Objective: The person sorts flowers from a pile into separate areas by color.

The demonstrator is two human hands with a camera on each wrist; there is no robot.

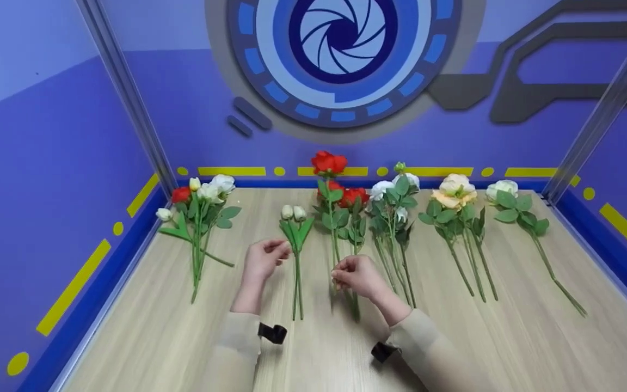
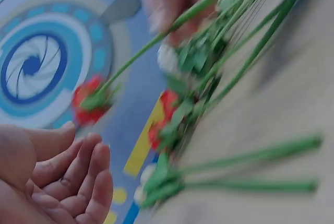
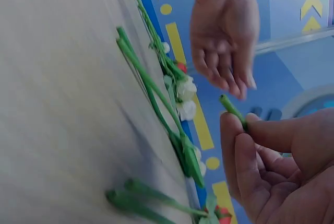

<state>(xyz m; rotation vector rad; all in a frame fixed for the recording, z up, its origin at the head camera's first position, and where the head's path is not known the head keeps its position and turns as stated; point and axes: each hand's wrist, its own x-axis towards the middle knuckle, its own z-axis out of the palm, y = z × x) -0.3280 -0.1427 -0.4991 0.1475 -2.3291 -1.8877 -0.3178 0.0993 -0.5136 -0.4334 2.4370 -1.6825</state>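
Observation:
My right hand (image 1: 363,276) pinches the lower stem of a red artificial flower (image 1: 329,163) between thumb and fingertips. The flower is raised above the table, its bloom pointing away from me; the cut stem end (image 3: 231,110) pokes out of the pinch in the right wrist view. To the left, my left hand (image 1: 263,260) holds nothing, its fingers relaxed and slightly bent, beside two white tulips (image 1: 293,213). In the left wrist view the held red bloom (image 2: 92,101) appears beyond the left fingertips. Other red flowers (image 1: 354,196) lie behind and under the raised one.
On the wooden table (image 1: 145,326) a mixed bunch (image 1: 204,201) lies at the left. Toward the right lie white flowers (image 1: 383,191), peach flowers (image 1: 455,191) and a single pale bloom (image 1: 503,190). A blue printed wall (image 1: 270,147) closes the back.

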